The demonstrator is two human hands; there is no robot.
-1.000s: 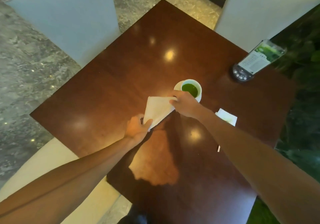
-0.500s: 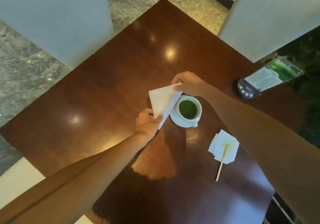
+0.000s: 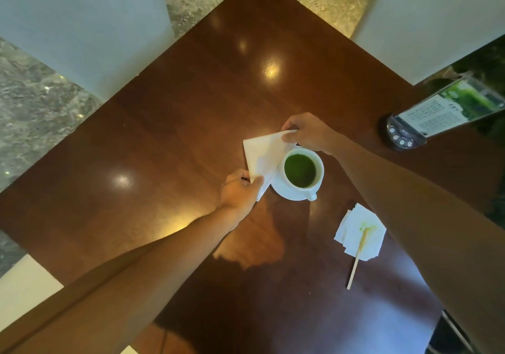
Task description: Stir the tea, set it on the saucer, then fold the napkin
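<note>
A white cup of green tea (image 3: 300,170) stands on a white saucer (image 3: 284,192) near the middle of the dark wooden table (image 3: 164,140). Just left of the cup I hold a white napkin (image 3: 259,157), folded into a triangle. My left hand (image 3: 237,192) pinches its near corner and my right hand (image 3: 306,132) pinches its far corner, reaching over the cup's far side. One napkin edge overlaps the saucer's left rim.
A wooden stir stick (image 3: 358,258) lies across a small tea-stained paper (image 3: 360,233) to the right of the saucer. A menu stand with a round button base (image 3: 404,135) is at the right edge. Pale chairs (image 3: 82,25) stand beyond the table's far sides.
My view has tipped down, so the cup, stick and paper sit lower in frame. My right hand has carried its napkin corner from the cup's near left to beyond the cup.
</note>
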